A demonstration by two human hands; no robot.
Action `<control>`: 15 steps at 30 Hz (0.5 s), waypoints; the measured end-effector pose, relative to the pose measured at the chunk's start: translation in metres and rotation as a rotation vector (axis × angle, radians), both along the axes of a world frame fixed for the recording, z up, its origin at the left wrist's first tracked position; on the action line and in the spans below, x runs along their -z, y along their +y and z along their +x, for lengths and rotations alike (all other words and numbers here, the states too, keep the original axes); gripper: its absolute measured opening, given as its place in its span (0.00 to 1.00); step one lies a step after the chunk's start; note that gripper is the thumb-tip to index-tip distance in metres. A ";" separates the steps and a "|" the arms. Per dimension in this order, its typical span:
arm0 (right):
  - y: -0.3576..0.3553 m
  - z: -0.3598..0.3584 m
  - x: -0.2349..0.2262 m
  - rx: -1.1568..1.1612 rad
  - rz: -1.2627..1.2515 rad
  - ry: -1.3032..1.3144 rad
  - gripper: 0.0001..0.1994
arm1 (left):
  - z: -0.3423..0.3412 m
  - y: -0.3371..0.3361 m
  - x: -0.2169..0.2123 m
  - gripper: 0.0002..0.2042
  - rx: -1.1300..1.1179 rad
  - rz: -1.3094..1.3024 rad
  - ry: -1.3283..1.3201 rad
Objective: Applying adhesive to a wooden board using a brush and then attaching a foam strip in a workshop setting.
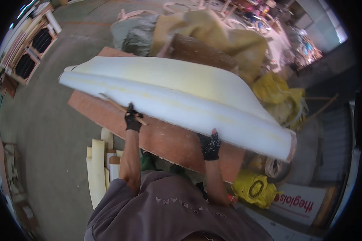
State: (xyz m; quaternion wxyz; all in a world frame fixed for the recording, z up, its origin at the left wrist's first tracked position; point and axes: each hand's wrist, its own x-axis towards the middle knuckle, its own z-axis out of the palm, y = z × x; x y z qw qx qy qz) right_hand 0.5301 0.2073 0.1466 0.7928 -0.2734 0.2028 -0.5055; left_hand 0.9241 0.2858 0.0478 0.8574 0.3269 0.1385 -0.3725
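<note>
A long curved piece padded with white and yellowish foam (pixel 169 94), like a sofa back, lies across a reddish-brown board (pixel 161 140). My left hand (pixel 133 118), in a black fingerless glove, is closed around a thin wooden stick-like tool (pixel 116 104) at the foam's near edge. The tool's far end rests against or just over the white foam; its exact kind is unclear. My right hand (pixel 209 145), in a black glove dusted with white specks, grips the near edge of the padded piece further right. Its thumb lies on top, and the other fingers are mostly hidden.
Behind the board, a tan cover (pixel 213 28) drapes over a pile. Yellow sacks (pixel 255 188) lie at the right, near a round roll (pixel 274 166). Cream foam strips (pixel 96 172) stand at my left. Wooden frames (pixel 30 50) stand at the far left.
</note>
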 end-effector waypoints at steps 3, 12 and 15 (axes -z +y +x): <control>0.005 0.041 0.033 0.098 0.319 0.071 0.22 | -0.004 0.025 -0.002 0.13 0.274 0.630 -0.488; 0.010 0.087 -0.040 0.292 0.124 0.337 0.24 | -0.051 0.161 0.004 0.22 0.522 0.925 -1.300; 0.008 0.087 -0.042 0.235 0.195 0.241 0.24 | -0.077 0.120 -0.060 0.20 0.465 0.936 -1.246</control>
